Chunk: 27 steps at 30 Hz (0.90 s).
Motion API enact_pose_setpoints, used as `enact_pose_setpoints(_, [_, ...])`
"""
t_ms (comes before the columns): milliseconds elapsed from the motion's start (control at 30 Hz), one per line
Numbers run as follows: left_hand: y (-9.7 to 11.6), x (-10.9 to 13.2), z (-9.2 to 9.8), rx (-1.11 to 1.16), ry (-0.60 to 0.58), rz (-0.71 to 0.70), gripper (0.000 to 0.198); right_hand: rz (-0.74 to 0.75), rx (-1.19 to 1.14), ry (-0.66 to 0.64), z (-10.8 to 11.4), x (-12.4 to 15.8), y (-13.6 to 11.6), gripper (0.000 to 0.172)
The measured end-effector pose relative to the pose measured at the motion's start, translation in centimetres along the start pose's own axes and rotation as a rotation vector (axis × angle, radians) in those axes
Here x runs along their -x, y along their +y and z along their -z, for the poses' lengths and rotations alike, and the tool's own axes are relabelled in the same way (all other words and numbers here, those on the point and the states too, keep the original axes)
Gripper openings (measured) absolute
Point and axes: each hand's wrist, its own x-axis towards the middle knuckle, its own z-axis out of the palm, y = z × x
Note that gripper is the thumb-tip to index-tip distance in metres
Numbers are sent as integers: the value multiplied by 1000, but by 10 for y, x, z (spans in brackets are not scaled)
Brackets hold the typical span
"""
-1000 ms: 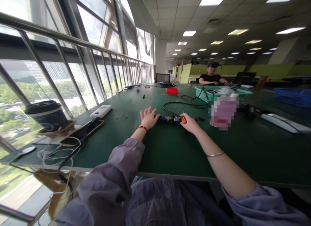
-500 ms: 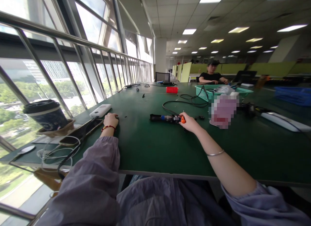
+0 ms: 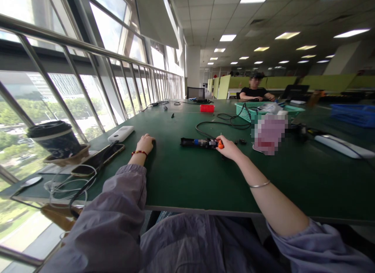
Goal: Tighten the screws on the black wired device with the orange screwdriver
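And the right hand has the black tool gripped by its orange end, tool lying mid-surface! Over left, the left hand rests fingers-down near the white device; whether it grasps anything, I can't tell.

I watch a dark green table over the feed. Between the left fingers and right fingers, a black tool appears to lie on it. Left of the left fingers sit a white device and a phone; past the right fingers, a red bin and green basket.
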Motion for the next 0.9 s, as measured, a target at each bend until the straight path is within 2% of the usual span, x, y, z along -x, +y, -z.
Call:
enact_pose_setpoints(167, [21,4,13,-28,-23,25,38,43,-35,67,0,-2,4,37])
enact_pose_setpoints(267, [43,13,22,1,-85,-34,35,61,-22,85,1,-2,3,36])
enact_pose_setpoints(400, [89,35,26,57,-143,-240,31,8,31,100,-2,4,-15,32])
enact_pose_setpoints(533, [135,60,22,170,-92,-550,30,-108,74,127,-8,11,-40,31])
enact_pose_setpoints(600, [150,67,18,274,-77,-748,29,-110,51,136,-10,11,-43,28])
enact_pose_setpoints(667, [156,68,13,379,-58,-830,26,-63,-21,128,-11,9,-40,22])
enact_pose_setpoints(800, [153,62,0,660,-104,-748,17,47,-137,103,-11,3,-24,16])
enact_pose_setpoints(900, [148,53,-9,883,-143,-643,11,67,-176,96,-11,1,-19,16])
